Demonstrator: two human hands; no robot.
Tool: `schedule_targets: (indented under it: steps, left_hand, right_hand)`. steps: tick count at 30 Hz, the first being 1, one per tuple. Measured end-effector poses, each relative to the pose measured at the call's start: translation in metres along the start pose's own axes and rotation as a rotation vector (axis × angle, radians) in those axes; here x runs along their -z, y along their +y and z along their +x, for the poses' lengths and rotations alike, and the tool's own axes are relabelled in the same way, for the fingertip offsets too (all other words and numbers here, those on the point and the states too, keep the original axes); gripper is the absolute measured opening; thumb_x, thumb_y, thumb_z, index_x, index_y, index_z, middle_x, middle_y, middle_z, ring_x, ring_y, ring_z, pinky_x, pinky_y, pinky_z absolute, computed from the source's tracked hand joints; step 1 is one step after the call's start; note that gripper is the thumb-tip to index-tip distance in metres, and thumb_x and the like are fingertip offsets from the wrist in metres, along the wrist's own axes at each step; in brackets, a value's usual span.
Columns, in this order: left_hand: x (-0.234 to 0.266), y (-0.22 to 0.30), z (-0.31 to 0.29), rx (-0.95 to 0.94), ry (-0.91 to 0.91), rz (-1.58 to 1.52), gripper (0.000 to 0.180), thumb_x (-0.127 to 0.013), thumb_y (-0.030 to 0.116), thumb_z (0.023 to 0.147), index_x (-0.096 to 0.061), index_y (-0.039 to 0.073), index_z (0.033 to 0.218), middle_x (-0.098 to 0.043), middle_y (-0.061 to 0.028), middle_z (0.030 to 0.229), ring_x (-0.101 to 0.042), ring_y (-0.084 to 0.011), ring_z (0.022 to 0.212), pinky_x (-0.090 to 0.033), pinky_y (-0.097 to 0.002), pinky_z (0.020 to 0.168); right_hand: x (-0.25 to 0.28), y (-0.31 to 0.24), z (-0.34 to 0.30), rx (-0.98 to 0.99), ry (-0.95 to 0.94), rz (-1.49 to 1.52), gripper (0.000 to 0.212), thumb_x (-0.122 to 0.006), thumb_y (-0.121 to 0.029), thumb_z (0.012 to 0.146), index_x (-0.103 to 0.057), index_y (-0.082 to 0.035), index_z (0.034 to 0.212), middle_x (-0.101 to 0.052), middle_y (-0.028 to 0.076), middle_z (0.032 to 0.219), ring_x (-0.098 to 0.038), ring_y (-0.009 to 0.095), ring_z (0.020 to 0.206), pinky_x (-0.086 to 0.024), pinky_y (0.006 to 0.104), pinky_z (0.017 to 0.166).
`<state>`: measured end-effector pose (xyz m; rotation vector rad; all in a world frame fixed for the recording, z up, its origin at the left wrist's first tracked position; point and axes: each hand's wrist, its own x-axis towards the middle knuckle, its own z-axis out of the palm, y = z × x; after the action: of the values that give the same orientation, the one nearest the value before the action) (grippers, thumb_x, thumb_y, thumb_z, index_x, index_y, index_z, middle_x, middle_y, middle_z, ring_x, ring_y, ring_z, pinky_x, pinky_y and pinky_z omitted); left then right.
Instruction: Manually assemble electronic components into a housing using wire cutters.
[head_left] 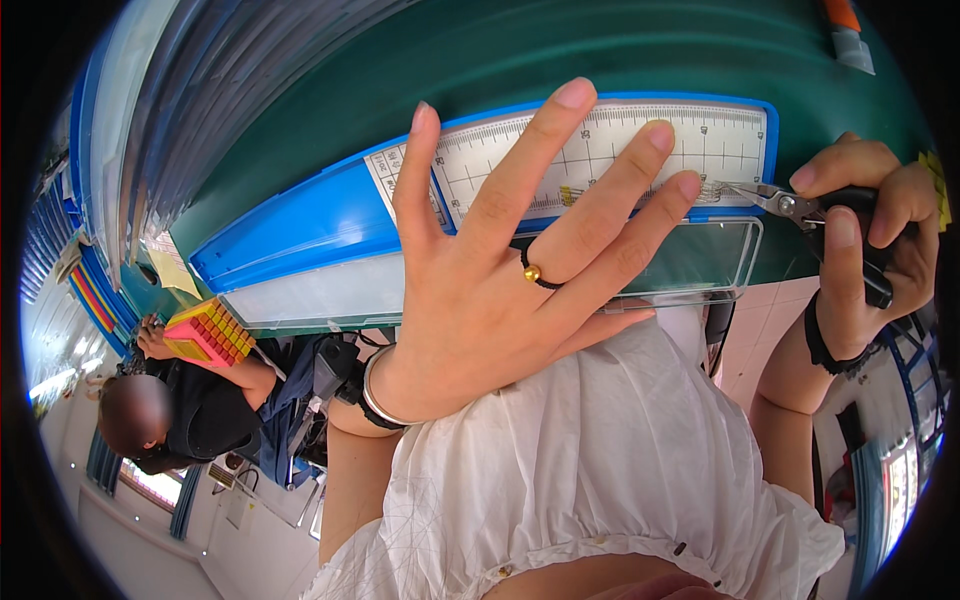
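Observation:
My left hand [480, 265] lies palm down with fingers spread across a long, shallow blue plastic case [305, 225]. Inside the case is a white sheet printed with ruler scales and a grid [740, 125]. My right hand [885, 225] grips pliers [787, 204] with black handles and pointed metal jaws. The jaw tips reach over the case's right end, at a few thin wire-like metal pieces [712, 190] by my left little finger. Whether the jaws pinch one, I cannot tell. A small yellow striped piece [568, 195] shows between my left fingers.
The case's clear lid [745, 262] hangs open along the near side of the green tabletop [640, 50]. An orange tool with a grey tip [848, 38] lies at the far right. Stacked plastic trays [240, 90] stand left. Beyond, another person holds a pink-and-yellow block [212, 335].

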<state>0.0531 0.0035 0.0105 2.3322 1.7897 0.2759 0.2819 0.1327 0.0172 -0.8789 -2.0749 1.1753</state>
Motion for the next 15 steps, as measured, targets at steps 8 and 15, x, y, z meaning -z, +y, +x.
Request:
schedule_targets:
  steps: [8, 15]
  left_hand:
    - [0.0, -0.001, 0.0, -0.013, 0.012, -0.001, 0.065, -0.06, 0.068, 0.077, -0.07, 0.031, 0.129, -0.056, 0.0065, 0.146, -0.046, -0.0314, 0.138, -0.015, -0.0617, 0.118]
    - [0.003, -0.002, -0.001, 0.004, -0.002, -0.063, 0.069, -0.068, 0.062, 0.074, -0.069, 0.02, 0.129, -0.06, 0.0045, 0.142, -0.045, -0.0337, 0.14, -0.013, -0.0624, 0.119]
  right_hand:
    - [-0.004, -0.004, 0.001, 0.016, -0.002, -0.008, 0.023, -0.06, 0.002, 0.088, -0.04, -0.008, 0.092, -0.067, 0.028, 0.095, -0.056, 0.019, 0.077, -0.044, 0.0327, 0.075]
    - [0.001, 0.009, -0.006, 0.03, -0.011, 0.058, 0.023, -0.059, 0.002, 0.088, -0.039, -0.007, 0.092, -0.066, 0.029, 0.096, -0.056, 0.02, 0.08, -0.044, 0.0327, 0.075]
